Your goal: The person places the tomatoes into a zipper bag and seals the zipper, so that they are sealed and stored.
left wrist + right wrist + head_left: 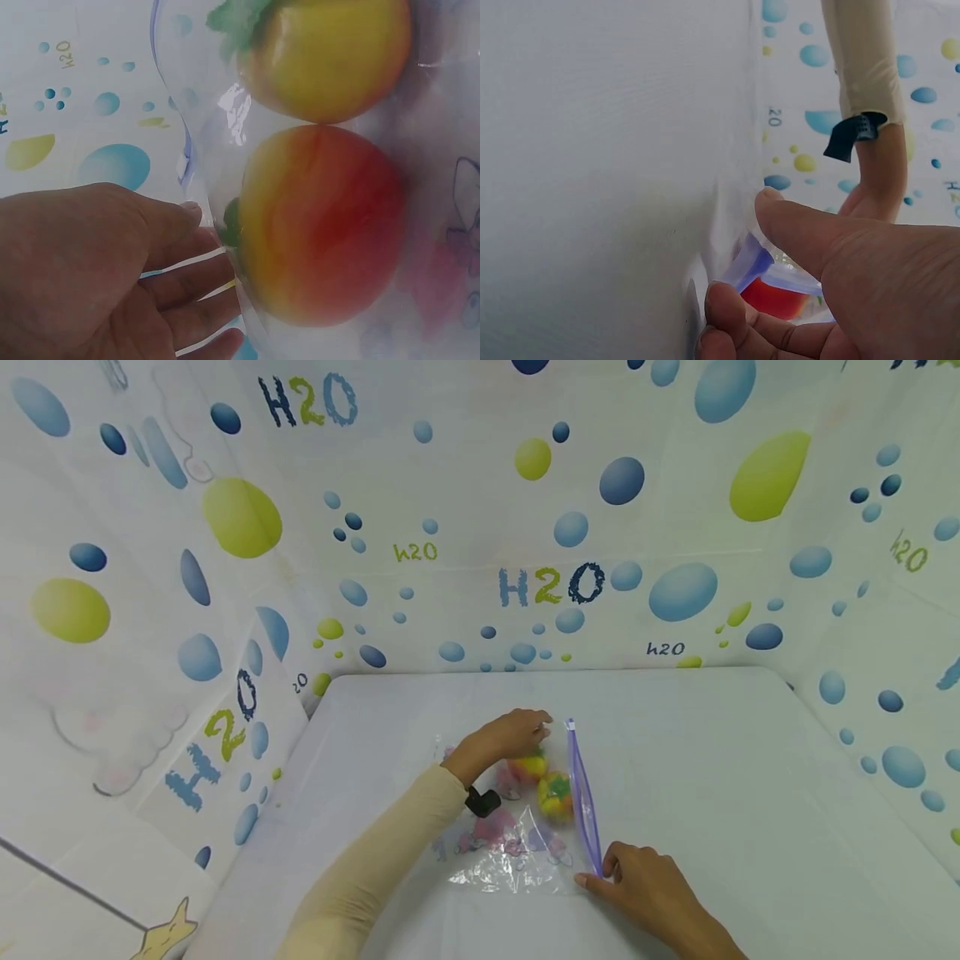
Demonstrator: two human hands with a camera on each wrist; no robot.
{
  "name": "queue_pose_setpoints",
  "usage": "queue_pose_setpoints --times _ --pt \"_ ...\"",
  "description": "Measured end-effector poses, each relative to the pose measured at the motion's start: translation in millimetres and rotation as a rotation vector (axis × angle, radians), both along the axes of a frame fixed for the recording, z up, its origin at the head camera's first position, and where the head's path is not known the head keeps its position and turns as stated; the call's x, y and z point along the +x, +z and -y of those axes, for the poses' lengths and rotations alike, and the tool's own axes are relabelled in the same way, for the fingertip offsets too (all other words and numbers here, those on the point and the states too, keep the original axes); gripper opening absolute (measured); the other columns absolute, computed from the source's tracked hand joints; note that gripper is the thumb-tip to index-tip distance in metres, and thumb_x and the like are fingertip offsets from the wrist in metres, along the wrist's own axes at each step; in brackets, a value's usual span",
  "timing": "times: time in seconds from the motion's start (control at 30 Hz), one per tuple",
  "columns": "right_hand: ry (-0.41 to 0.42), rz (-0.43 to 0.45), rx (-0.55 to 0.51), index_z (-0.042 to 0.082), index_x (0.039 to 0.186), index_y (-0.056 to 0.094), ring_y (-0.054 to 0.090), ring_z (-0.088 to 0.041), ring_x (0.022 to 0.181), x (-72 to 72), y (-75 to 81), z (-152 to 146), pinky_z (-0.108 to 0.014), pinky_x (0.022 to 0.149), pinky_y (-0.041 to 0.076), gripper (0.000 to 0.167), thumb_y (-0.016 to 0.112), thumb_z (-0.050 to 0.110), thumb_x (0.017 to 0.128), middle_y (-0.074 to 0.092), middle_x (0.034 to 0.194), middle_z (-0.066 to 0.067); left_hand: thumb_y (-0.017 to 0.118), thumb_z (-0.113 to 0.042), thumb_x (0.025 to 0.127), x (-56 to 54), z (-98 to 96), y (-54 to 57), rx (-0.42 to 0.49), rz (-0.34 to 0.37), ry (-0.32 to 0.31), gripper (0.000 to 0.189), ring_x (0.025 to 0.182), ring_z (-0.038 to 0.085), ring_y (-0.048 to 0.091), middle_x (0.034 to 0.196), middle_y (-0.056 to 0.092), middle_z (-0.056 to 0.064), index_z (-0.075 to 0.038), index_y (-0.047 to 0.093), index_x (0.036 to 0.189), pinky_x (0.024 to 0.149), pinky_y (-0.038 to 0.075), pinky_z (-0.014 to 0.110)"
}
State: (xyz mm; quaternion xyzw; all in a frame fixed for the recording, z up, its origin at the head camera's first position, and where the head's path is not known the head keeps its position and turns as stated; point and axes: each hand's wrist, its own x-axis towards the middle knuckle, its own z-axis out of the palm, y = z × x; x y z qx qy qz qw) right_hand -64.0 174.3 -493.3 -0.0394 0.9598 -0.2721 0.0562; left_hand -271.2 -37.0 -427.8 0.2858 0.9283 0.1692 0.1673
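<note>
Nearest, the right hand (pixel 648 889) pinches the near end of the purple zip strip (pixel 584 802) of a clear printed plastic bag (pixel 510 847), thumb above and fingers curled beneath, apparently anchoring that corner. The bag lies flat on the white table (pixel 750 793), holding two round yellow-red toy fruits (pixel 546 783). Farther off, the left hand (pixel 510 737) rests with relaxed straight fingers on the bag beside the fruits, seemingly steadying them.

A clear, glossy, crinkled plastic zip bag (pixel 517 852) with a purple plastic seal strip (pixel 583 793) is seen on the matt white cloth-covered tabletop (pixel 750 793).
</note>
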Motion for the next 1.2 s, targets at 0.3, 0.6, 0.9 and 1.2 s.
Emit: queue_pose_setpoints --times 0.3,0.6,0.9,1.2 --pt "-0.007 0.032 -0.030 0.017 0.083 0.066 0.048 -0.013 0.061 -7.7 2.1 -7 -0.030 0.058 0.039 0.041 0.086 0.052 0.083 0.055 0.067 0.007 0.048 -0.024 0.114 -1.5 14.5 0.3 0.007 -0.010 0.020 0.040 0.132 0.029 0.063 0.141 0.066 0.016 -0.005 0.056 0.148 0.114 0.048 0.043" --pt "0.020 0.080 -0.128 0.008 0.094 0.069 0.051 -0.013 0.063 -27.4 2.8 -29 -0.027 0.057 0.043 0.037 0.085 0.040 0.087 0.060 0.071 0.004 0.049 -0.029 0.114 -4.0 35.7 4.1 0.009 0.008 0.080 0.039 0.131 0.031 0.063 0.141 0.066 0.016 -0.007 0.060 0.144 0.111 0.049 0.047" --pt "0.084 0.103 -0.200 0.007 0.096 0.061 0.048 -0.016 0.070 -54.5 3.1 -49 -0.026 0.057 0.038 0.034 0.081 0.033 0.093 0.053 0.079 -0.001 0.051 -0.030 0.113 -7.4 61.3 -1.7 0.047 -0.008 0.099 0.036 0.123 0.032 0.066 0.133 0.070 0.016 -0.005 0.066 0.135 0.106 0.053 0.047" --pt "0.134 0.125 -0.309 0.003 0.104 0.060 0.056 -0.018 0.076 -79.1 8.3 -58 -0.029 0.062 0.048 0.032 0.078 0.028 0.096 0.060 0.090 -0.004 0.057 -0.031 0.110 -5.4 86.3 -2.7 0.098 0.017 0.148 0.036 0.104 0.025 0.071 0.109 0.077 0.009 -0.004 0.070 0.130 0.098 0.057 0.044"
